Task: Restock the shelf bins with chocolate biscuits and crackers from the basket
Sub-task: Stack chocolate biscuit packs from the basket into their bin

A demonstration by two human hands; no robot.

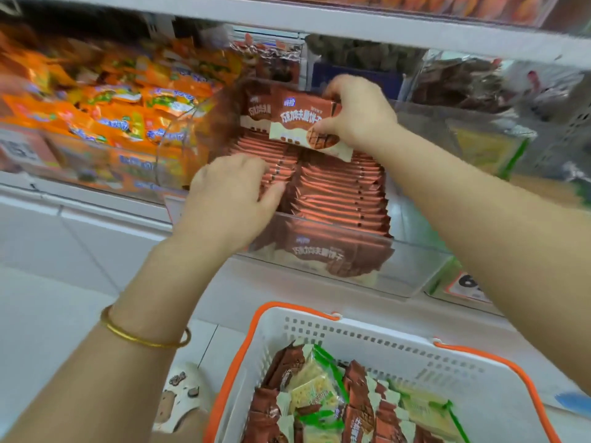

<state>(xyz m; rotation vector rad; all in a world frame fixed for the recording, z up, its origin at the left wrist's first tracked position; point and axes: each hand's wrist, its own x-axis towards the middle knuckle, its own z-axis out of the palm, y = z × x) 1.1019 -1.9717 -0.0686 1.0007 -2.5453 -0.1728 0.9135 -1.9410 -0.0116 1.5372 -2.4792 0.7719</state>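
While the right hand (355,113) sits in the upper middle of the frame, its thumb and curled fingers pinch a single chocolate biscuit packet (303,126) by its right end. It holds the packet face-out just above the back of the clear bin (399,276). That bin fills the centre of the frame and holds two tight rows of brown chocolate packets (339,193) standing on edge, with one more packet lying flat against the front wall. The left hand (230,193), slightly blurred, lies on the left row just left of centre. Its fingers are loosely bent and press down on the packet tops with the thumb spread apart, closed round nothing that can be seen. A gold bangle (144,338) circles the left forearm at lower left. At the bottom of the frame stands the white basket (351,334) with orange handles, holding a mix of brown biscuit packets (361,401) and green-and-cream cracker packets (316,388). Orange snack bags (121,103) crowd the neighbouring bin at upper left. At the right edge, another clear bin (415,123) holds pale yellow-green packets (486,148). A light slipper (182,394) shows on the floor at lower left, beside the basket.
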